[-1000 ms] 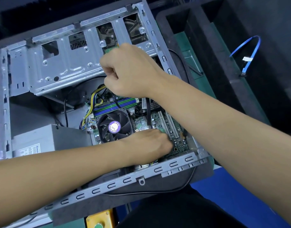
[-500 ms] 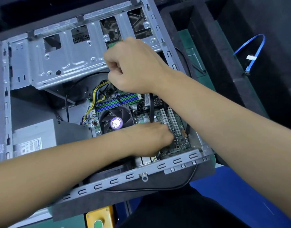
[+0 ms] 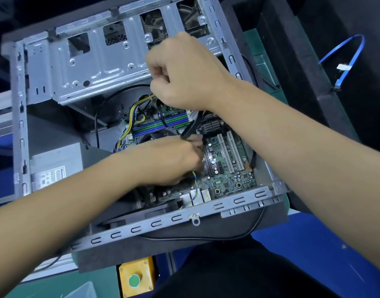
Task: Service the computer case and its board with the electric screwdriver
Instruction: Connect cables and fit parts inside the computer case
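Dark foam-lined bench with blue matting toward its near right edge, green mat and a yellow button box (image 3: 135, 277) at the near edge; lying open-side-up across the bench middle, the computer case (image 3: 81, 61), bare grey sheet steel, stiff and heavy by the look of it, with punched rails likely sharp at the rims, so best lifted by the folded frame edges rather than the thin drive cage; tucked into the case's left near corner, a grey power supply (image 3: 55, 166); reaching in from the left, the left hand (image 3: 171, 160), fingers curled down over the fan area, seemingly pinching small wires, though blurred; seated in the case's right half, the board (image 3: 225, 168), green, dense with white slots and blue-green memory rails, thin and fragile, to be held only by its edges, never by components or the cables (image 3: 133, 117); above it, the right hand (image 3: 184, 76) clenched in a fist round what seems a tool, mostly hidden; far right, a blue cable (image 3: 348, 61) looped on the foam.
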